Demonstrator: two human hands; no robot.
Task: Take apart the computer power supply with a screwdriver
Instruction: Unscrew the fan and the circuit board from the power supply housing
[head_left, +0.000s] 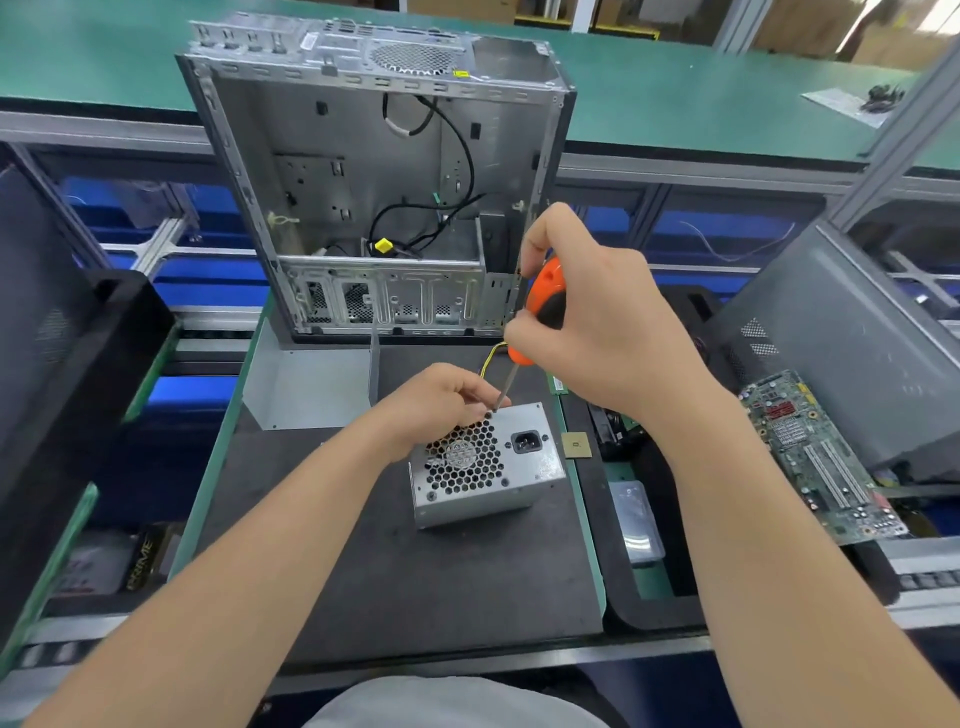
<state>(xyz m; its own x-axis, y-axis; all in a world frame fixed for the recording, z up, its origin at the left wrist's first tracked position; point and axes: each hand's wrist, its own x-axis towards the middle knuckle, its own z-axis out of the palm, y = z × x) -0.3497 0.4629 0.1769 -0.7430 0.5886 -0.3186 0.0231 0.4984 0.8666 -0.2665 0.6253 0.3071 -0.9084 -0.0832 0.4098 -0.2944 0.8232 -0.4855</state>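
Observation:
A silver power supply (524, 467) stands on the dark mat (415, 582), its honeycomb fan grille and black power socket facing up. My right hand (597, 317) grips the orange and black handle of a screwdriver (540, 306). The thin shaft slants down and its tip meets the top face near the far left corner, just above the grille. My left hand (441, 405) rests on that far left corner with fingers curled beside the shaft; whether they pinch it I cannot tell. Yellow wires (493, 356) show behind the unit.
An open, emptied computer case (374, 182) stands upright just behind the mat. A grey metal panel (306, 384) lies at the left rear. To the right lie a CPU chip (575, 445), a green motherboard (815, 457), a drive (636, 519) and another grey case (852, 353).

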